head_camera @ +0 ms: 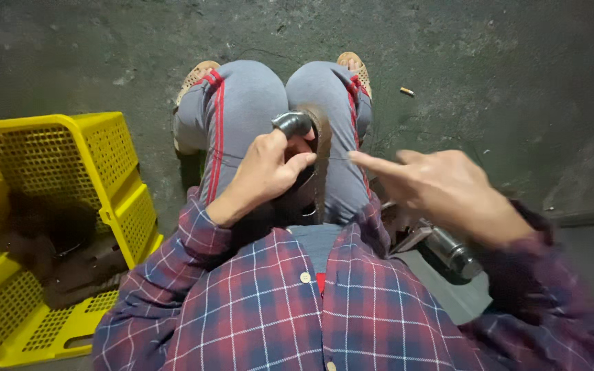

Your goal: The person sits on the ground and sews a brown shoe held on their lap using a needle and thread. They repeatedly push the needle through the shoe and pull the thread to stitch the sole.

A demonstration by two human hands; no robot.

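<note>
I sit with my knees up, in grey trousers with red stripes. My left hand (pixel 269 172) grips a dark shoe (pixel 307 148) held upright between my knees; its black glossy tip pokes out above my fingers and its brown sole edge faces right. My right hand (pixel 441 189) hovers to the right of the shoe, forefinger and thumb pinched together and pointing left. A thin thread (pixel 335 158) seems to run from those fingertips to the shoe.
A yellow perforated plastic crate (pixel 115 172) stands at my left, with dark shoe pieces inside. A metal cylinder-shaped tool (pixel 452 251) lies by my right hip. The floor is rough grey concrete, with a cigarette butt (pixel 407 91) beyond my right foot.
</note>
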